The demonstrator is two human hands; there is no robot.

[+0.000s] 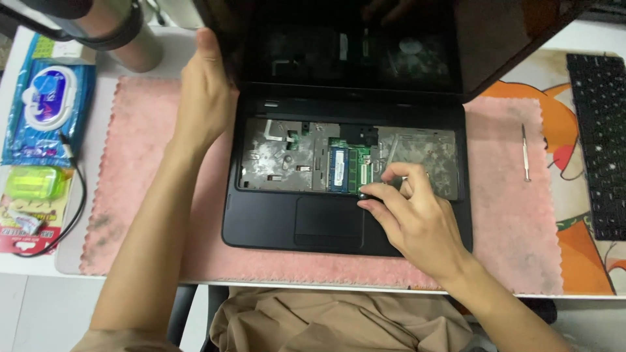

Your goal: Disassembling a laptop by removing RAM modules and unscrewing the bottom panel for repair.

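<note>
Right hand grip: the right hand [417,218] pinches thumb and forefinger nearly closed on a small dark tool [373,190], likely a screwdriver; its tip is too small to make out.
Tool position: it sits at the right edge of the blue-green memory module [344,169], touching or just beside the slot latch there; which one, I cannot tell.
Memory module: it lies flat in its bay, in the middle of the exposed metal chassis [274,156].
Left hand grip: the left hand [203,98] wraps its fingers around the left edge of the laptop lid [352,45], seemingly to hold the screen steady while the other hand works.
Laptop: the black laptop base [261,218] has its keyboard off, so the inner plate shows; the touchpad stays in front.
Mat: a pink mat [502,195] lies under the laptop, likely to cushion it.
Right side: a thin metal pick [524,153] lies on the mat, well apart; the removed black keyboard [600,143] is beyond it.
Left side: a pack of wet wipes [45,111] and a small yellow-green case [34,182] lie off the mat.
</note>
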